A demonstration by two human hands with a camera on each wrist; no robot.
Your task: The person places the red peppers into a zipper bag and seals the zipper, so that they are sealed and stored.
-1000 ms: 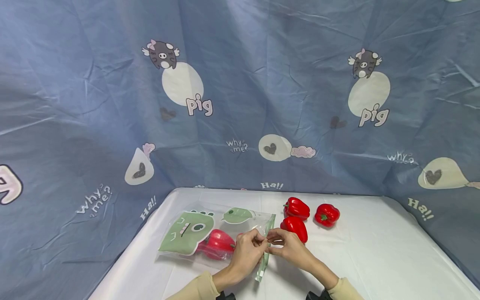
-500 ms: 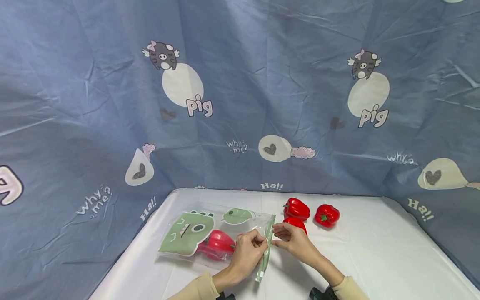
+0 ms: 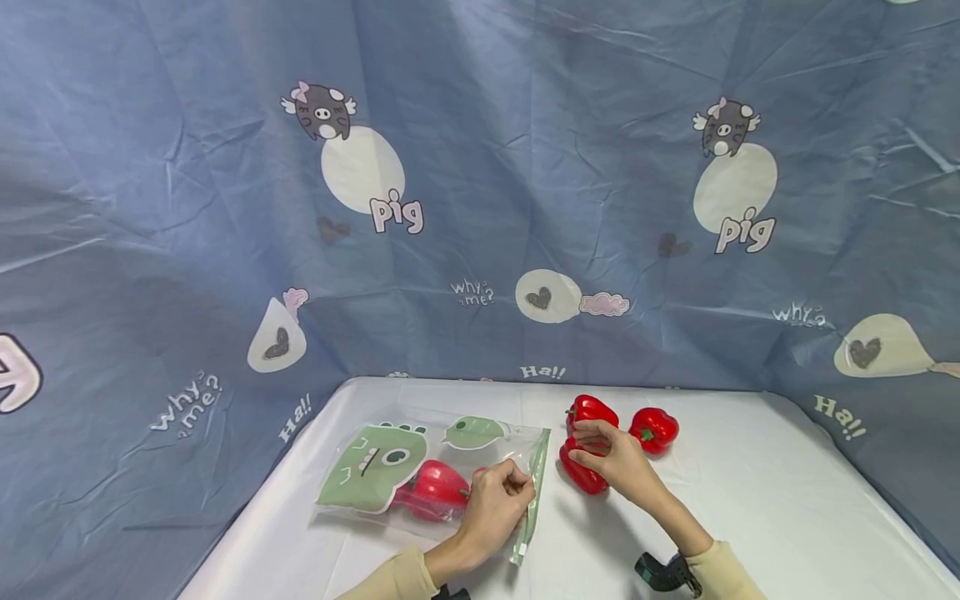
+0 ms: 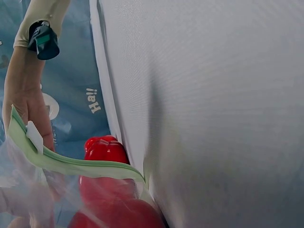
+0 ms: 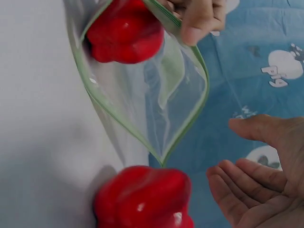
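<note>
A clear zip bag (image 3: pixel 480 454) with green cartoon prints lies on its side on the white table. My left hand (image 3: pixel 495 508) pinches the upper edge of its green-rimmed mouth, which gapes apart in the right wrist view. Inside sits a red bell pepper (image 5: pixel 124 35), with more red behind the left hand. To the right of the mouth, my right hand (image 3: pixel 618 462) hovers with spread fingers and thumb over a loose bell pepper (image 3: pixel 581 477), holding nothing. That pepper stands just outside the bag's mouth. A white slider (image 4: pixel 34 137) shows on the green zip.
Two more red bell peppers lie behind: a back pepper (image 3: pixel 591 407) partly behind the right hand, and a right-hand pepper (image 3: pixel 654 432). A blue printed curtain (image 3: pixel 480 200) hangs behind the white table (image 3: pixel 750 500).
My right hand has left the bag's rim and moved right and back, over the nearest loose pepper. The left hand keeps its pinch on the bag, which stays in place.
</note>
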